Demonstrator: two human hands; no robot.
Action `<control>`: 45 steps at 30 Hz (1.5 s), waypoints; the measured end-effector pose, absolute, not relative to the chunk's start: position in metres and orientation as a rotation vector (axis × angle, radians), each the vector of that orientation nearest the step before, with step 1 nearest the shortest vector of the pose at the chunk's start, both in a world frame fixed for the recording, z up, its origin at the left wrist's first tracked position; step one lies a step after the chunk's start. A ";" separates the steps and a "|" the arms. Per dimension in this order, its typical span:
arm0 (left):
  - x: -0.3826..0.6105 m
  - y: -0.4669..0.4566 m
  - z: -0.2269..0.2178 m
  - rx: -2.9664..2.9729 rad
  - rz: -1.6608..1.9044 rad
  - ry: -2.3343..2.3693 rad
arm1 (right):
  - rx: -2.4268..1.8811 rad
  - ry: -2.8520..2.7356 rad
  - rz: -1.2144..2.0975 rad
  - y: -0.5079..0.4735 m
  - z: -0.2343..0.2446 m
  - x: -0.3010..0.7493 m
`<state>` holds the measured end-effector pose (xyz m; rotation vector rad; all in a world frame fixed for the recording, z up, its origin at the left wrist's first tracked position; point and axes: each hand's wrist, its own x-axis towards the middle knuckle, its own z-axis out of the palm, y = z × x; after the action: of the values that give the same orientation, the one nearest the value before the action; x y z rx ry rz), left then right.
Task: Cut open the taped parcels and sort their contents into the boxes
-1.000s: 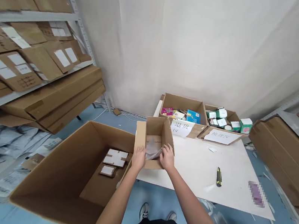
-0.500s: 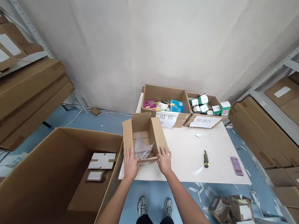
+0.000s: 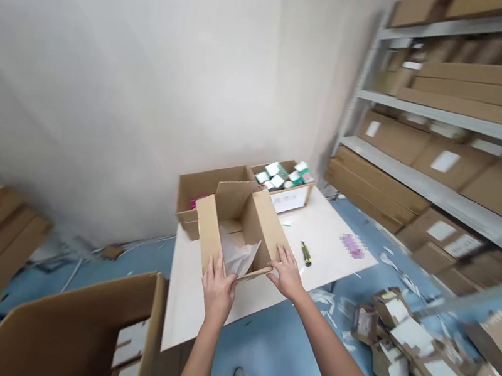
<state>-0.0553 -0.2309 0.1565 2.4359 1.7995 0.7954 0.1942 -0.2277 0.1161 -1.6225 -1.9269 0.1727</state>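
Observation:
An open cardboard box (image 3: 270, 216) is between my two hands, its flaps folded outward and its mouth facing up. Inside lies a crumpled, translucent white packing sheet (image 3: 240, 255). My left hand (image 3: 218, 291) grips the near left corner, fingers over the flap and thumb at the near edge. At the near right corner my right hand (image 3: 285, 274) holds the right flap the same way. The box hides part of a carton (image 3: 213, 172) behind it. Whether its bottom touches the white table (image 3: 185, 304) I cannot tell.
A yellow-black box cutter (image 3: 306, 254) lies on the table, right of the box. Behind stands a labelled carton (image 3: 291, 201) of small green-white boxes. A large open carton (image 3: 87, 289) is at left. Discarded boxes (image 3: 437, 364) pile up at right, before shelves (image 3: 452, 118).
My view has swung to the right. Both hands keep hold of the box, which has moved away from the large left carton, further over the table, and looks raised.

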 end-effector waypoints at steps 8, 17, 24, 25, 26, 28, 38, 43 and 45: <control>0.174 -0.269 0.173 2.643 0.764 1.124 | -1.894 -1.396 0.092 -0.365 0.139 0.407; 0.448 -0.387 0.154 2.818 0.504 0.329 | -2.110 -0.738 -0.065 -0.601 0.106 0.579; 0.593 -0.505 0.171 2.780 0.442 -0.047 | -2.335 -0.463 -0.366 -0.734 0.112 0.658; 0.608 -0.515 0.178 2.776 0.441 -0.100 | -2.366 -0.418 -0.379 -0.744 0.114 0.667; 0.619 -0.523 0.185 2.771 0.450 -0.152 | -2.389 -0.366 -0.389 -0.752 0.116 0.675; 0.636 -0.533 0.201 2.748 0.497 -0.232 | -2.395 -0.270 -0.414 -0.761 0.119 0.686; 0.600 -0.476 0.201 2.701 0.671 -0.105 | -2.190 -0.347 -0.515 -0.708 0.108 0.675; 0.542 -0.421 0.190 2.757 0.708 0.133 | -2.100 -0.608 -0.425 -0.629 0.111 0.667; 0.508 -0.397 0.190 2.768 0.699 0.259 | -2.040 -0.724 -0.369 -0.589 0.114 0.657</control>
<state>0.5076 -0.3975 0.1900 2.7683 0.2585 0.6988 0.6570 -0.5887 0.1138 -2.0404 -0.7240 -0.3693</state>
